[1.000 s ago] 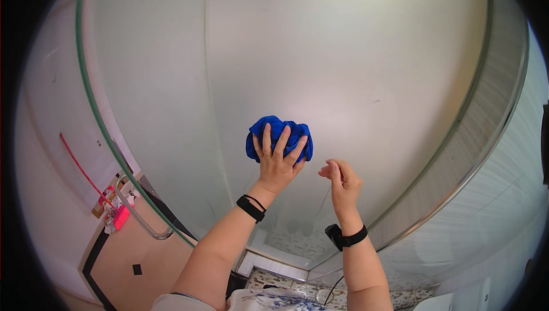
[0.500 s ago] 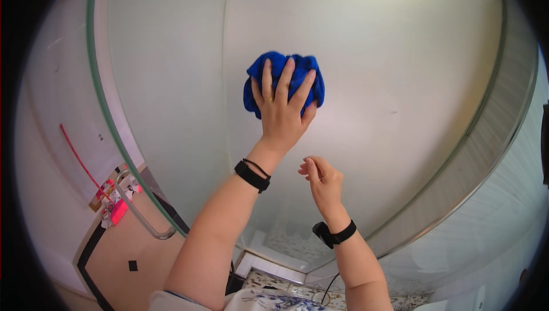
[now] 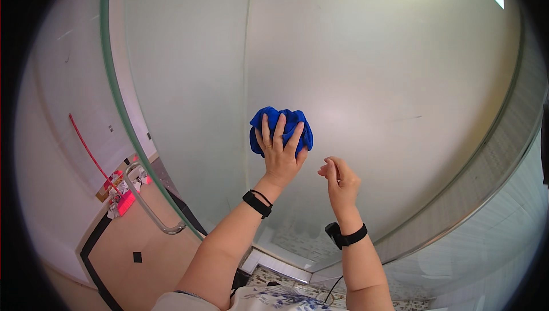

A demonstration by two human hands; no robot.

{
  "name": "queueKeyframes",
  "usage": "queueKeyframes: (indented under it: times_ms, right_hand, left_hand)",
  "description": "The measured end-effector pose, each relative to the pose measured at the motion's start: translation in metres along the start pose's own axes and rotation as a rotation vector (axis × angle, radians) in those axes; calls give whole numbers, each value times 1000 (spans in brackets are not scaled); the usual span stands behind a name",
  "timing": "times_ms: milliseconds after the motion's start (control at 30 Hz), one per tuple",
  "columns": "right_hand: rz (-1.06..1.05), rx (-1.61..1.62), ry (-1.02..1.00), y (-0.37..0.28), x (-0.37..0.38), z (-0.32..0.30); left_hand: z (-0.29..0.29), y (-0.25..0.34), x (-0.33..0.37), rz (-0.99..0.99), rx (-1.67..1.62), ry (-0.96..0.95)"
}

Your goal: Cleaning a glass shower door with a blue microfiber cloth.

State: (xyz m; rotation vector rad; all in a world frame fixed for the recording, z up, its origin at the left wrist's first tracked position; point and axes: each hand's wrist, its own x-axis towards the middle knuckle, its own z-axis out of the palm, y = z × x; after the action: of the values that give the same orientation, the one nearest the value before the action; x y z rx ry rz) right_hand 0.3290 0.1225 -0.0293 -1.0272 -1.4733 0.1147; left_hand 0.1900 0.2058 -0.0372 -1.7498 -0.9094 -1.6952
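Note:
My left hand (image 3: 280, 153) presses a bunched blue cloth (image 3: 281, 125) flat against a curved frosted glass panel (image 3: 372, 82), fingers spread over the cloth. My right hand (image 3: 340, 180) is raised just to the right of it and slightly lower, fingers loosely curled with nothing in them, close to the glass. Both wrists wear black bands.
The glass panel's green edge (image 3: 123, 111) runs down the left, with a chrome handle bar (image 3: 150, 211) near its foot. A red cord (image 3: 88, 151) and red-and-white items hang on the white wall at left. A metal frame (image 3: 486, 173) curves along the right.
My left hand with the blue cloth went up the glass and has come back down toward the middle. My right hand stays beside it, curled.

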Motion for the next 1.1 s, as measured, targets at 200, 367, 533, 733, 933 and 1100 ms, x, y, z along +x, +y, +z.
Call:
queueKeyframes:
  times_ms: [200,367,533,733,933,1100]
  right_hand:
    - [-23,-19,5,-3,-1,0]
    - [-46,-46,16,-3,-1,-2]
    - [-54,-63,26,-1,-2,-4]
    - [-78,-68,31,0,-1,-1]
    - [-92,-87,31,1,-2,-5]
    - [-104,-107,20,4,-3,-9]
  left_hand:
    - [-6,0,86,10,35,103]
    - [-4,-5,138,30,69,212]
    - [1,-9,97,10,77,190]
    - [1,-24,9,-70,43,85]
    - [-5,-14,-3,-131,58,-1]
    - [-10,3,77,-186,106,53]
